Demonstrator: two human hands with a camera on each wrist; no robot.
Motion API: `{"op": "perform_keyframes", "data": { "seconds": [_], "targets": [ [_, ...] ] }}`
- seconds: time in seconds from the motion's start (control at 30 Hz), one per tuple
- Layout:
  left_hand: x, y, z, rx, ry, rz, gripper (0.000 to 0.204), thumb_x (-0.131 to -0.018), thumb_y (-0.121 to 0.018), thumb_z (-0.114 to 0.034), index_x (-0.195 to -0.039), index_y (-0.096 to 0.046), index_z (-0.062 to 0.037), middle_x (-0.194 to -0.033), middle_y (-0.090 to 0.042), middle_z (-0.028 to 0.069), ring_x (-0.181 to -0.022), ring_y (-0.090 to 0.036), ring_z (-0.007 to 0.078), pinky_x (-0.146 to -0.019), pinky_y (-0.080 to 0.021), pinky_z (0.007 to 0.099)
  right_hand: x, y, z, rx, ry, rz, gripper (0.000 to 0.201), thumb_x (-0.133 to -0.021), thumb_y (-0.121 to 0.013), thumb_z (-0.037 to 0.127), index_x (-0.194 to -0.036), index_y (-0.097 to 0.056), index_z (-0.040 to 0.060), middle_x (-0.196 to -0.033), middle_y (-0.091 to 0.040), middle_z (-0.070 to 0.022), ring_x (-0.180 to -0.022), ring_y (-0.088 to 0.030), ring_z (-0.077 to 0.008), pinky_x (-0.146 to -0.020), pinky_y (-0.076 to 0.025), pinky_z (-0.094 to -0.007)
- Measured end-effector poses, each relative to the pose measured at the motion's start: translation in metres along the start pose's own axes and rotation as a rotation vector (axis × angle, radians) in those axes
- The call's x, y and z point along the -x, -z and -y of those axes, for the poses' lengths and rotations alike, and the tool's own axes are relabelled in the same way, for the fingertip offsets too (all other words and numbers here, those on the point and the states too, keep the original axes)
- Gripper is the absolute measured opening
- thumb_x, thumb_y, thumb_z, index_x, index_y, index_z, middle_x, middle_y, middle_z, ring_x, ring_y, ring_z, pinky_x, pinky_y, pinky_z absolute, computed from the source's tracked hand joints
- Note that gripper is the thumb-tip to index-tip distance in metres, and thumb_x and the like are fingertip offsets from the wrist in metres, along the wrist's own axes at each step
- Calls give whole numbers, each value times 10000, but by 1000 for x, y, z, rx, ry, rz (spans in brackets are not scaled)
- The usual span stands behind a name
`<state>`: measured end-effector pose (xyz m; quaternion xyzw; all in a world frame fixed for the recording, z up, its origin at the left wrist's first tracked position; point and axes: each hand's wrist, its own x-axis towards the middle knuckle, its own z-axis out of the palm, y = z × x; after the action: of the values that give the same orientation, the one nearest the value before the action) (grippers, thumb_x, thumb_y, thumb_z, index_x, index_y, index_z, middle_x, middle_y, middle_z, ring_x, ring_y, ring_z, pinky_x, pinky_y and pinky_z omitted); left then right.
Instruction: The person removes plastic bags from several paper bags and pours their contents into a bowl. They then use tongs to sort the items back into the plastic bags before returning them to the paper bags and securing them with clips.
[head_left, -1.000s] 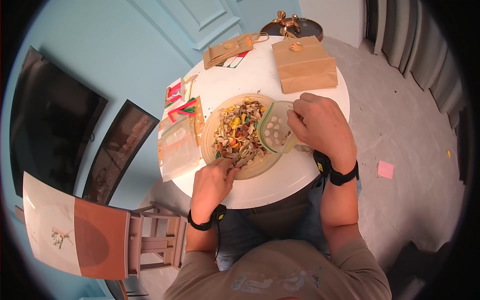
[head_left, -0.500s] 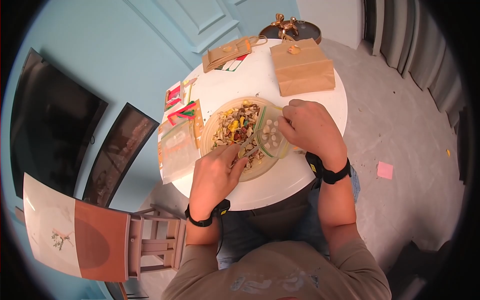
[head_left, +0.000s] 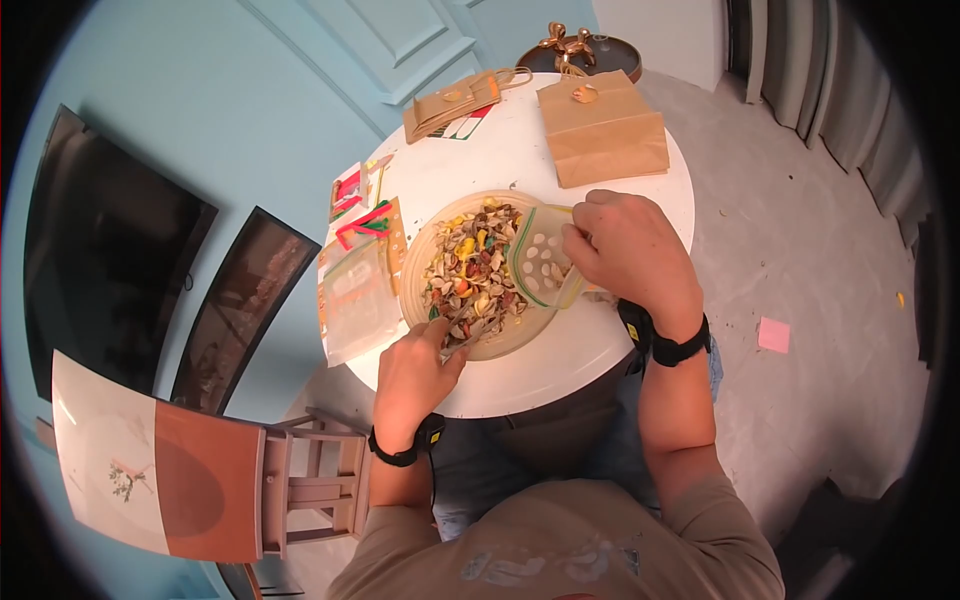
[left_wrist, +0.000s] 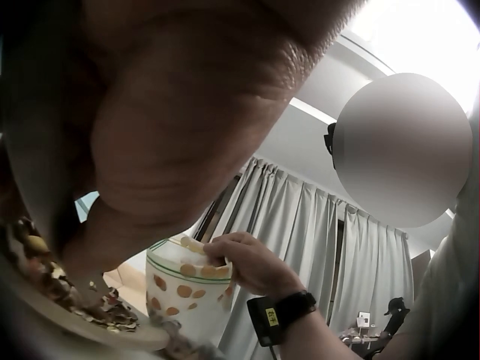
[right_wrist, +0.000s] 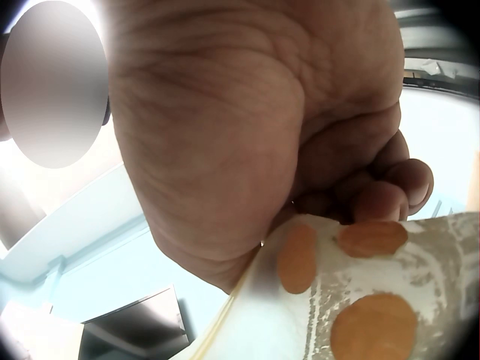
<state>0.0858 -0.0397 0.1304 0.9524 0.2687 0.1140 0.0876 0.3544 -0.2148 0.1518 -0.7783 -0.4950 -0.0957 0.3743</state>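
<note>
My left hand [head_left: 412, 378] holds a pair of tongs [head_left: 462, 342] with the tips down in the near side of a dried potpourri mix [head_left: 470, 262]. The mix, with yellow, brown and orange bits, fills a round pale tray [head_left: 415, 228]. At the tray's right edge, my right hand [head_left: 638, 248] pinches the rim of a clear zip bag [head_left: 540, 262] with a green seal line and spots. Its mouth stands open toward the tray. The left wrist view shows the spotted bag [left_wrist: 184, 300] upright beside the tray; the right fingers partly hide its rim.
A flat zip bag [head_left: 362, 310] lies left of the tray, near red and green pipe cleaners [head_left: 365, 225]. Folded paper bags [head_left: 455, 103] and a larger brown paper bag [head_left: 605, 135] stand at the back of the round white table [head_left: 520, 400].
The tongs rose to the bag's mouth half a second ago, and have since gone back down to the mix at the near left. The bag stays in my right hand.
</note>
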Motion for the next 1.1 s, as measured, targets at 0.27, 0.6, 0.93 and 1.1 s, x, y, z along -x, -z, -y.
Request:
{"op": "perform_keyframes", "data": {
  "seconds": [0.27, 0.6, 0.93, 1.1],
  "targets": [
    [-2, -11, 2, -68, 10, 41, 235, -965, -824, -227, -1069, -784, -20, -933, -783, 244, -848, -765, 456, -746, -603, 539, 0, -2, 1, -2, 19, -7, 268, -930, -682, 169, -778, -754, -40, -812, -699, -226, -787, -712, -440, -782, -577, -533],
    [3, -4, 5, -47, -26, -47, 186, -977, -825, -199, -1061, -792, -36, -935, -780, 196, -827, -756, 440, -723, -586, 527, -1, -3, 2, 3, 19, -2, 275, -936, -681, 163, -761, -742, -41, -799, -690, -221, -774, -702, -438, -770, -568, -534],
    [4, 26, -12, 68, -46, -165, 248, -965, -855, -171, -1138, -812, 2, -936, -768, 206, -818, -746, 439, -716, -578, 499, -1, -4, 1, -10, 20, 8, 287, -941, -674, 168, -762, -744, -45, -804, -692, -223, -779, -702, -436, -777, -568, -537],
    [-18, 34, -43, 141, -188, -198, 278, -957, -860, -147, -1162, -780, 24, -935, -759, 205, -802, -739, 419, -711, -577, 470, -1, -3, 2, 2, 15, 9, 288, -940, -676, 173, -766, -749, -44, -807, -697, -223, -787, -709, -434, -784, -574, -533]
  ]
}}
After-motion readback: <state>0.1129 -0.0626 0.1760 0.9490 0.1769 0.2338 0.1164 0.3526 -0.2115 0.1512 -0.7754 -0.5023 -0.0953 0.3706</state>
